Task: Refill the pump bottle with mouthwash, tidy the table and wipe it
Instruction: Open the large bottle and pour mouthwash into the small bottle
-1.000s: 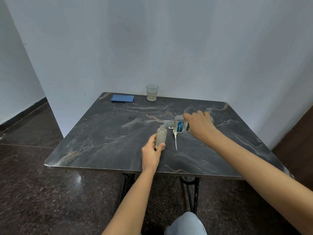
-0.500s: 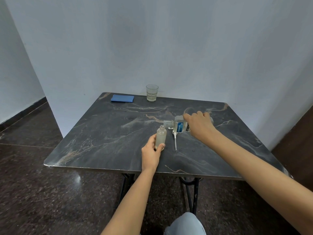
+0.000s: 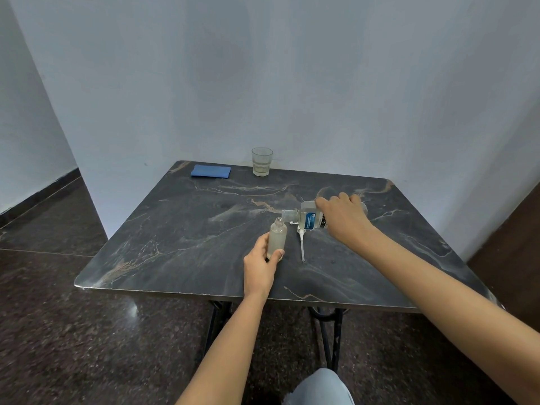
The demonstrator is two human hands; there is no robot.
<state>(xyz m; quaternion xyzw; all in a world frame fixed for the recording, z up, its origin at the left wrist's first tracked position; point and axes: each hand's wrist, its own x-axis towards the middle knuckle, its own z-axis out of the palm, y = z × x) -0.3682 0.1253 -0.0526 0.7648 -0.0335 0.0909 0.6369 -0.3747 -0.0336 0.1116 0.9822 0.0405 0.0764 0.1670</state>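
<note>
Qty: 1 table [image 3: 175,244], 1 pump bottle [image 3: 277,238], 1 mouthwash bottle [image 3: 309,219], 1 pump head w/ tube [image 3: 301,244]. 12 o'clock: 1 glass [image 3: 262,161]. 11 o'clock: 1 blue cloth [image 3: 211,171].

The pump bottle [image 3: 277,239] stands upright on the table [image 3: 175,244], front of centre, the left hand [image 3: 260,267] round its base. Just right of it the pump head [image 3: 301,244] lies flat. The right hand [image 3: 342,217] holds the mouthwash bottle [image 3: 311,219] sideways, its neck seemingly just above the pump bottle's mouth. At the far edge stands a glass [image 3: 262,161], with a folded cloth [image 3: 211,171] to its left.
</note>
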